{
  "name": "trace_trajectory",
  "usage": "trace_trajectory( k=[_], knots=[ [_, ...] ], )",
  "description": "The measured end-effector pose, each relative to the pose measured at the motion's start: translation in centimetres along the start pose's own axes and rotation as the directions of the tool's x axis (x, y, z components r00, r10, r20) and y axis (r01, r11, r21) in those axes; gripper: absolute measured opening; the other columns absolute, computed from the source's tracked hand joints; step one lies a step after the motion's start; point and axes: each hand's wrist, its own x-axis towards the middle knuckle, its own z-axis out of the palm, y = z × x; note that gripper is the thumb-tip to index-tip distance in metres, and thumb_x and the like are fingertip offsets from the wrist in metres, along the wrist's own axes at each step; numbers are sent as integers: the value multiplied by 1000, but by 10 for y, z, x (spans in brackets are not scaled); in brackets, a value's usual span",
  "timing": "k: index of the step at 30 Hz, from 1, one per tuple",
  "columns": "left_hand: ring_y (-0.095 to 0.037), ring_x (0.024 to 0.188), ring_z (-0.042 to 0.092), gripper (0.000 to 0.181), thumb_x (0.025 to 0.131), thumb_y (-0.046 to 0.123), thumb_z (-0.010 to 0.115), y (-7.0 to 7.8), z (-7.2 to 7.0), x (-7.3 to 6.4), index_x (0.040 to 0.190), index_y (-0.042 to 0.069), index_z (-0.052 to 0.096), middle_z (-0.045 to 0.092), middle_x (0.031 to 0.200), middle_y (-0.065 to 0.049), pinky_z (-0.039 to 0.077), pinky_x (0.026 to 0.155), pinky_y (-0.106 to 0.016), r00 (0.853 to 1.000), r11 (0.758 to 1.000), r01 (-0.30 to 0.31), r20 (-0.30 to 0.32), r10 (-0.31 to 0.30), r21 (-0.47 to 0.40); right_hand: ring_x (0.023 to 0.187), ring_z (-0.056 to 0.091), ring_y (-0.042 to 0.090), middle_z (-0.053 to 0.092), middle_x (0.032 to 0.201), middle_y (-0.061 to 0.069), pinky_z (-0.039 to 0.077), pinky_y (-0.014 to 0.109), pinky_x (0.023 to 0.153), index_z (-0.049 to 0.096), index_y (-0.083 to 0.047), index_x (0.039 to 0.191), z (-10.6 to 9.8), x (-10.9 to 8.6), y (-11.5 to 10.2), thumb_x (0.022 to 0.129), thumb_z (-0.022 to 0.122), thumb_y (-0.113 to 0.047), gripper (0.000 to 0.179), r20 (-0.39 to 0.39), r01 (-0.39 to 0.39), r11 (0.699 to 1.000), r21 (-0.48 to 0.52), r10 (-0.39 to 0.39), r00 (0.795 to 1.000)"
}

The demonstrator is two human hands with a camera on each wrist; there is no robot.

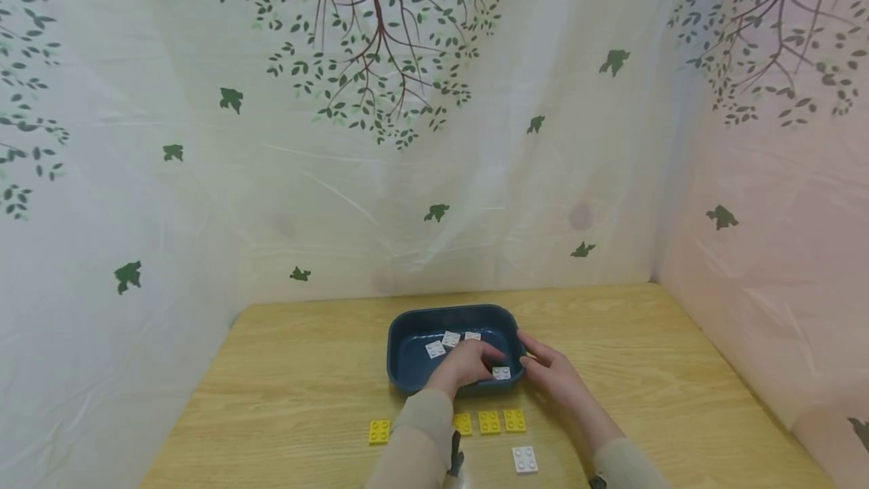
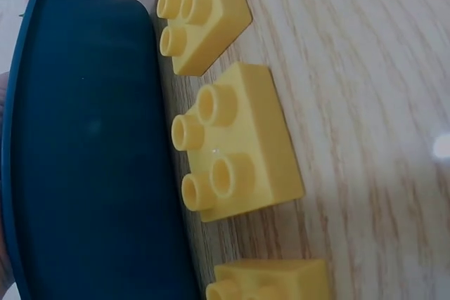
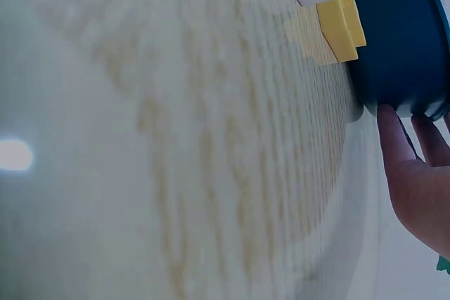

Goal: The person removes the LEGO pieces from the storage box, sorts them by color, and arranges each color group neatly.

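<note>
My left hand [image 1: 468, 361] reaches over the front rim of a dark blue bin [image 1: 441, 313], thumb and index finger at a white toy brick [image 1: 501, 373] near the bin's right end. Whether they grip it, I cannot tell. More white bricks [image 1: 435, 349] lie farther back inside. At the bin's right side is my right hand [image 1: 553, 372], fingers extended; in the right wrist view its fingertips [image 3: 391, 119] rest against the bin's outer wall. The left wrist view shows the bin's outside [image 2: 98, 138] beside yellow bricks [image 2: 242, 152].
Several yellow bricks [image 1: 489, 422] stand in a row on the wooden table [image 1: 292, 368] before the bin, one partly behind my left sleeve [image 1: 421, 436]. A single white brick [image 1: 525, 459] lies nearer me. A curtain [image 1: 326, 210] with printed leaves hangs behind the table.
</note>
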Motion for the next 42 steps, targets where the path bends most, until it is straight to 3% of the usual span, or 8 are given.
trace_trajectory(
  k=[15, 27, 42],
  knots=[
    [-4, 76, 62, 34, 75, -2, 82, -10, 0, 17, 107, 11, 78, 74, 94, 4, 52, 79, -24, 999, 999, -28, -26, 28, 21, 143, 29, 38, 43, 152, 11, 24, 57, 113, 49, -20, 147, -4, 17, 3, 98, 61, -20, 51, 23, 11, 1000, 13, -11, 1000],
    [-4, 83, 63, 34, 75, -1, 83, -11, -2, 23, 106, 12, 78, 74, 97, 5, 51, 85, -28, 1000, 1000, 4, -27, -4, 7, 143, 29, 38, 42, 152, 11, 24, 58, 113, 48, -21, 148, -8, 22, -2, 99, 60, -22, 50, 48, -2, 1000, -15, 2, 999],
    [-4, 80, 62, 30, 74, -1, 83, -13, -1, 25, 102, 11, 78, 74, 93, 5, 51, 84, -27, 999, 999, -19, -35, 20, 27, 145, 26, 37, 41, 154, 8, 20, 60, 113, 48, -25, 148, -6, 22, -3, 99, 59, -23, 50, 38, -44, 999, -8, 45, 998]
  ],
)
